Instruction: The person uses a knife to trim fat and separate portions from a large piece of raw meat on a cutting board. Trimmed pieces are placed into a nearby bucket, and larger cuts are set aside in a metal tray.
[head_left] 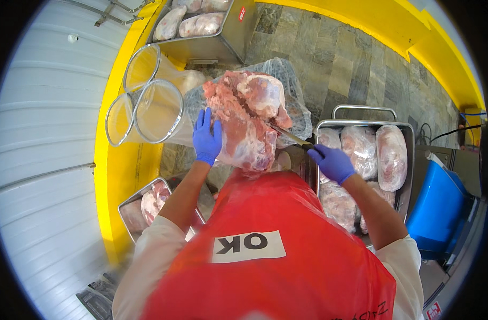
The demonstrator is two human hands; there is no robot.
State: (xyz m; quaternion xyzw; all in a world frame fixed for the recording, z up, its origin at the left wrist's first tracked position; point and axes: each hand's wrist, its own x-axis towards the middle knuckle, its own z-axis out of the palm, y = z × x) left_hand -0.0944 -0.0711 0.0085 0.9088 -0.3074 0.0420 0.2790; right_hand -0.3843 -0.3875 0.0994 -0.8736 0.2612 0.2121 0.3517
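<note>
A large raw piece of meat (246, 133) rests in front of me on clear plastic wrap (297, 101). Against its left side lies my left hand (207, 140), in a blue glove, with the fingers stretched out and the palm down. My right hand (332, 163), also gloved in blue, is closed round the dark handle of a knife (288, 134). The blade points left and its tip meets the right side of the meat. Whether the tip is sunk in or only touching, I cannot tell.
Steel tubs hold wrapped meat: one (412, 154) at my right, another (201, 50) at the far left. A smaller tray (128, 230) with meat stands low left. Three metal hoops (181, 109) with clear bags stand left of the meat. A blue container (438, 208) is far right.
</note>
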